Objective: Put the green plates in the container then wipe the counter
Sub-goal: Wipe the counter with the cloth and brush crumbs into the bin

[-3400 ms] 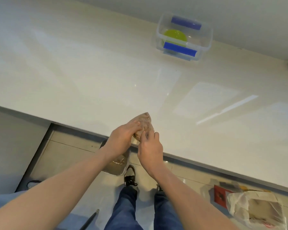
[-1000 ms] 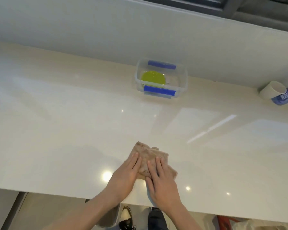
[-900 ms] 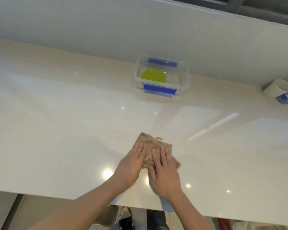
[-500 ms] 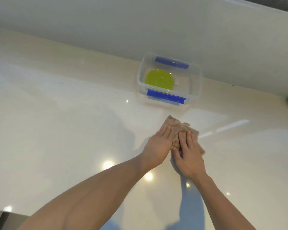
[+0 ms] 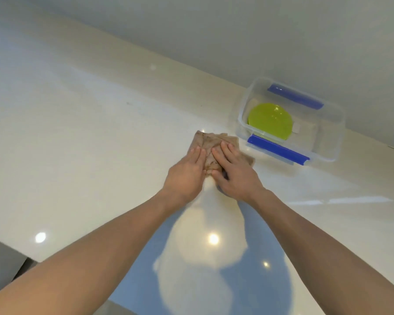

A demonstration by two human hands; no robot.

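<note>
A brown folded cloth [image 5: 210,141] lies on the glossy cream counter [image 5: 77,155]. My left hand [image 5: 187,173] and my right hand [image 5: 234,171] press flat on it side by side, fingers stretched forward, thumbs at its near edge. Just right of the cloth stands a clear plastic container [image 5: 337,123] with blue clips on its long sides. A green plate [image 5: 270,121] lies inside it, at its left end. The cloth's far right corner is close to the container's near corner without touching it.
A pale wall [image 5: 214,30] runs along the back of the counter, right behind the container. The counter's front edge [image 5: 21,255] shows at the lower left, with floor below it.
Both hands have pushed the cloth away from the counter's front edge toward the back wall, up beside the container. The view has swung left, so the container now sits to the right.
</note>
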